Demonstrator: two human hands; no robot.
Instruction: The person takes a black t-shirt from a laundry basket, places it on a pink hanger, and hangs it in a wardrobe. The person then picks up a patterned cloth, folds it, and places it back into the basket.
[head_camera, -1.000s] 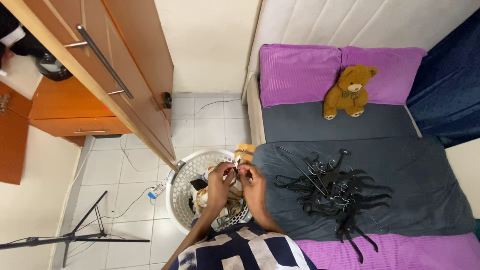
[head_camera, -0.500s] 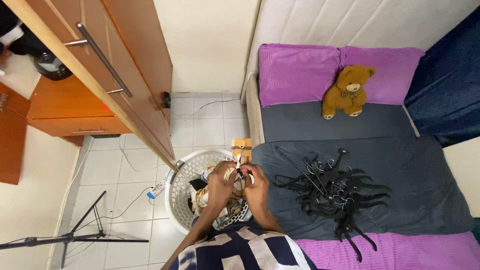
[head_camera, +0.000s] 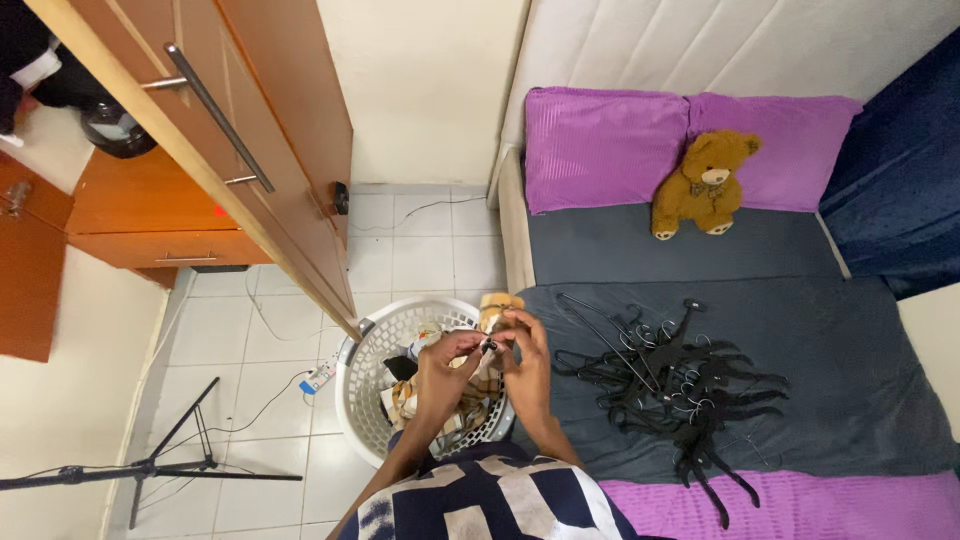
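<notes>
Both hands have risen a little since a moment ago, left hand (head_camera: 447, 362) and right hand (head_camera: 527, 350) pinched together on a small dark clip (head_camera: 489, 345) above the white laundry basket (head_camera: 362, 385); best keep fingertips close, steadying it over the clothes.

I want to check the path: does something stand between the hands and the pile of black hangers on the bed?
Nothing visible does. Right hand and left hand hold a small item over the basket; only bare grey bedcover separates them from the hangers.
</notes>
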